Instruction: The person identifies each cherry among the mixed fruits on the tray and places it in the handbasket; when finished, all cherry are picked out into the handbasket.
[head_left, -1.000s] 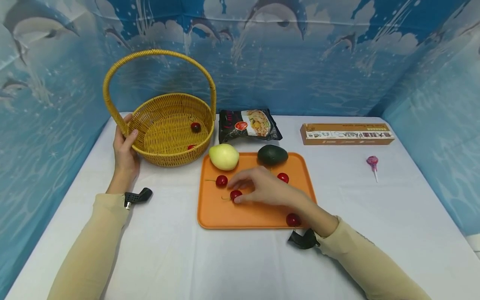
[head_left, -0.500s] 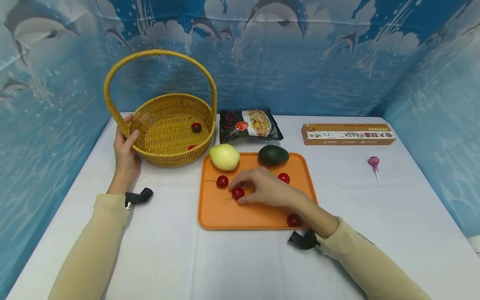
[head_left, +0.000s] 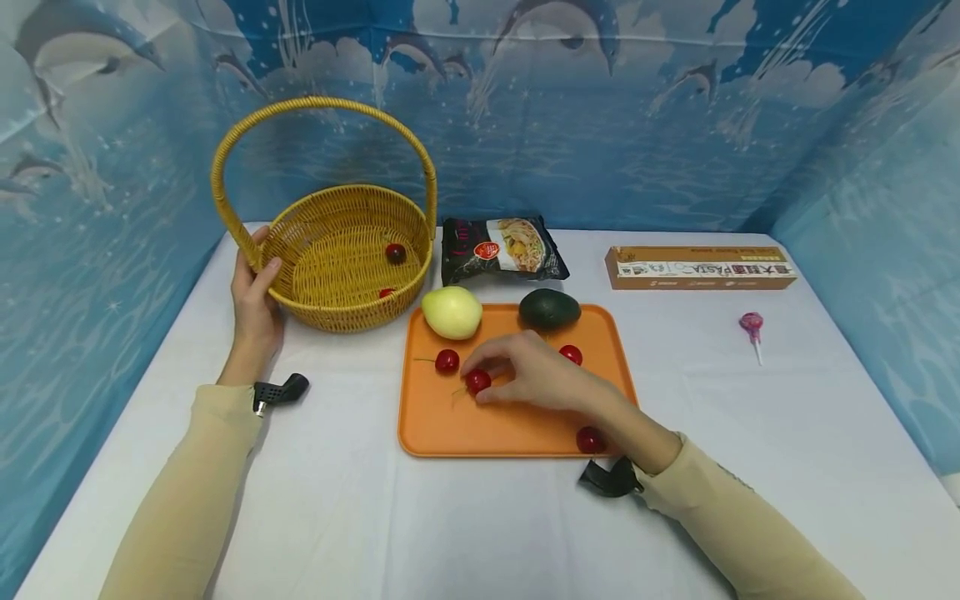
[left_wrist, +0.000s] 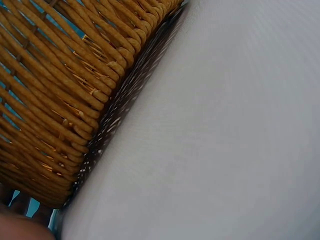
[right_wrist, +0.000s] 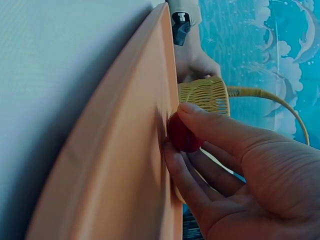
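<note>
My left hand grips the left side of a yellow wicker basket, by the foot of its tall handle, thumb over the rim. Its woven wall fills the upper left of the left wrist view. Two cherries lie inside, one dark and one partly hidden by the front rim. Over an orange tray my right hand pinches a red cherry between thumb and fingers, low at the tray's surface. Another cherry with its stem lies just left of those fingertips.
Also on the tray are a pale yellow pear-like fruit, an avocado and cherries near the right forearm and front edge. Behind stands a black noodle packet; to the right lie a pasta box and a lollipop.
My right thumb and fingers have come together on the cherry, which has shifted slightly away from me and turned its stem. My left hand and the basket have stayed in place.
</note>
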